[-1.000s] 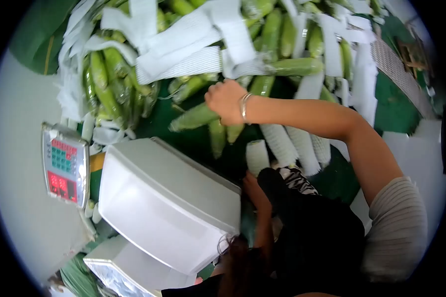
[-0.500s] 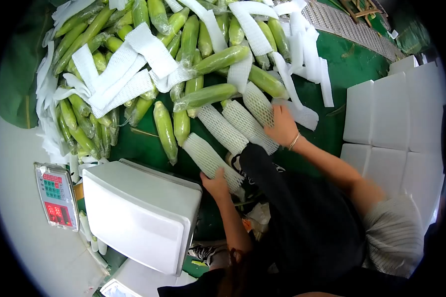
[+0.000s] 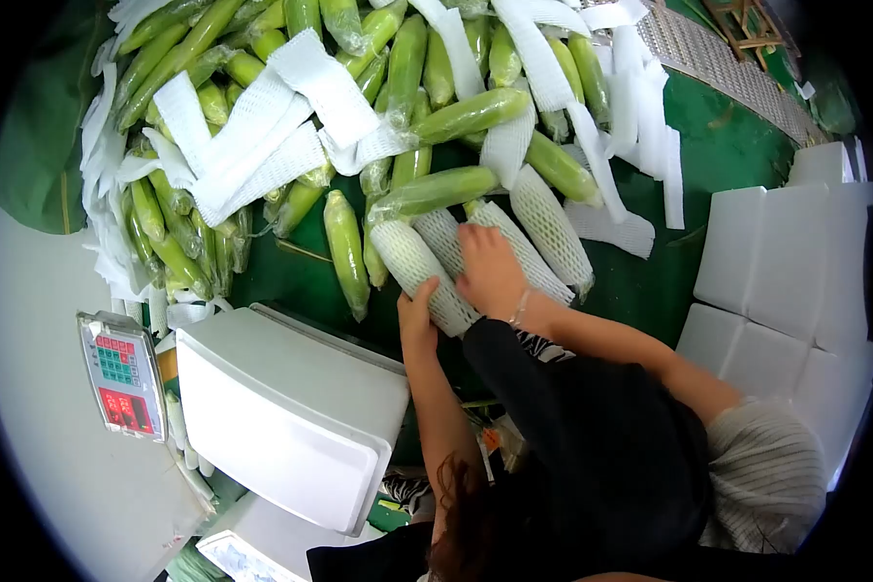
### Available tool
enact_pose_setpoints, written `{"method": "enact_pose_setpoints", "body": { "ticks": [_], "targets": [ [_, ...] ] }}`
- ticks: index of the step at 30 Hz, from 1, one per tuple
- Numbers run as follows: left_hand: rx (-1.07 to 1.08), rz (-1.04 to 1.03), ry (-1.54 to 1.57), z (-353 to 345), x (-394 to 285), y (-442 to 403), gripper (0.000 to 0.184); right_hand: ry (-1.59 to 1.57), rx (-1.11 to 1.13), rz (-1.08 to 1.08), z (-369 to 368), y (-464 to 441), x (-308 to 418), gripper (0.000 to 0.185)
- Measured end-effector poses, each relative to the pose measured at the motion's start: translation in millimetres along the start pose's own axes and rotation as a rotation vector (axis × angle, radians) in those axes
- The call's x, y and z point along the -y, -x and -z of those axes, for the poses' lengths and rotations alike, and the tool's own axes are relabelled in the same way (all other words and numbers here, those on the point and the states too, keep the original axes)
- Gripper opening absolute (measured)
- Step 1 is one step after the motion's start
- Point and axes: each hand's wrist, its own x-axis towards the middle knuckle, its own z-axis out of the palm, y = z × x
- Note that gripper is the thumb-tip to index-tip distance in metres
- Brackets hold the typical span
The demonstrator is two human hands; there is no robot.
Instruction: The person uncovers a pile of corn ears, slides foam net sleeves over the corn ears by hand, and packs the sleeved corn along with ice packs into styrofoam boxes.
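Black cloth covers the person's leg (image 3: pixel 592 436) at the lower centre of the frame, and just past it the left hand (image 3: pixel 417 325) has its thumb along the near sleeved cob (image 3: pixel 422 276), half closed, its other fingers hidden, so how firmly it grips I cannot tell. That cob has shifted up the frame since a moment ago, its top now by the end of a loose wrapped cob (image 3: pixel 432 194). The right hand (image 3: pixel 495 272) has left the outermost sleeved cob (image 3: pixel 553 228) and lies partly spread over the second sleeved cob (image 3: pixel 441 238); whether it grips is unclear. Both hands thus work at the left end of the row, which looks closer together. At lower left, the white box (image 3: pixel 301 417) rises close beside the left forearm, its rim limiting that side; to the right, green floor (image 3: pixel 640 301) gives more room before the stacked white boxes (image 3: pixel 795 242). Farther off, the heap of wrapped cobs (image 3: pixel 407 68) and foam strips bounds the upper frame.
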Motion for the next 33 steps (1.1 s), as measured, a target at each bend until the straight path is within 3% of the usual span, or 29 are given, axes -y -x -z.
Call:
{"method": "enact_pose_setpoints", "body": {
  "ticks": [5, 6, 7, 9, 10, 12, 16, 19, 21, 23, 25, 27, 29, 31, 33],
  "targets": [
    [0.026, 0.054, 0.024, 12.9, -14.0, 11.8, 0.060, 0.361, 0.015, 0.030, -32.6, -16.4, 1.1, 0.066],
    [0.009, 0.039, -0.017, 10.7, -15.9, 13.4, 0.057, 0.238, 0.177, -0.052, -33.0, -16.1, -1.6, 0.072],
    [-0.009, 0.022, -0.059, 9.9, -18.8, 15.4, 0.055, 0.237, 0.178, -0.047, -18.3, -13.8, 0.8, 0.072],
    [-0.019, 0.041, -0.074, 4.6, -24.6, 23.2, 0.054, 0.037, 0.407, 0.193, 21.7, 0.9, -9.5, 0.077],
    [-0.024, 0.060, -0.090, 0.7, -25.2, 23.4, 0.053, 0.047, 0.408, 0.198, 42.0, 7.0, -14.6, 0.077],
    [0.014, 0.051, -0.062, 4.0, -17.2, 17.5, 0.054, 0.006, 0.120, -0.030, 68.0, 20.6, -21.2, 0.077],
    [0.058, 0.017, -0.007, 6.6, 2.1, 7.3, 0.054, 0.376, 0.119, -0.094, 12.5, 30.5, -52.5, 0.079],
    [0.032, 0.078, 0.026, 10.2, -6.0, 10.0, 0.051, 0.368, 0.215, -0.128, 9.1, 16.8, -66.3, 0.078],
    [0.034, 0.073, 0.053, 10.9, -17.1, 12.4, 0.048, 0.293, 0.336, -0.202, 40.4, 6.1, -59.9, 0.074],
    [0.075, 0.073, 0.008, 8.9, -19.3, 15.4, 0.049, -0.209, 0.522, -0.330, 67.8, -3.1, -65.1, 0.079],
    [0.153, 0.125, 0.093, 7.5, -6.2, 3.3, 0.049, -0.306, 0.547, -0.305, 71.1, -15.4, -50.8, 0.073],
    [0.255, 0.132, 0.258, -0.1, 3.7, -4.2, 0.047, -0.670, 0.470, -0.335, 52.5, -32.6, -45.4, 0.069],
    [0.221, 0.077, 0.360, -4.6, 14.6, -4.9, 0.045, -0.797, 0.571, -0.326, 45.9, -44.0, -47.7, 0.066],
    [0.101, 0.030, 0.321, -16.9, 14.0, 19.3, 0.048, -1.059, 0.729, -0.640, 58.9, -45.3, -40.0, 0.068],
    [0.073, -0.065, 0.248, -36.5, 5.1, 58.1, 0.054, -0.991, 0.604, -0.506, 93.9, -32.4, -15.3, 0.065]
  ]
}}
